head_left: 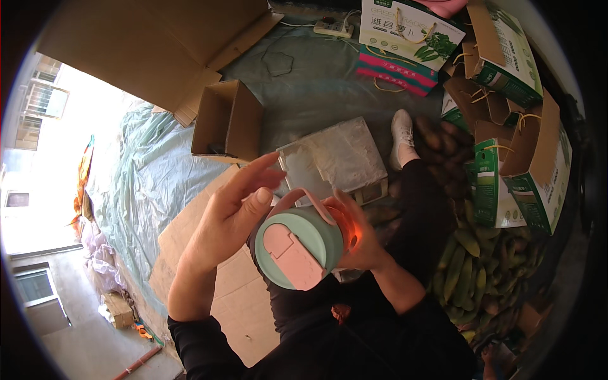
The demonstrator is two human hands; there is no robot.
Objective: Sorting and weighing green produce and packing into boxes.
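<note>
Wrapping the cup at frame ctr, R hand prob. steadies it w/ green lid facing up; L hand, fingers loose & empty, sits near pink strap, prob. leaving the top clear.

tumbler smack between left hand and right hand, carton up left, veggie pile off right, boxes just beyond it
</note>
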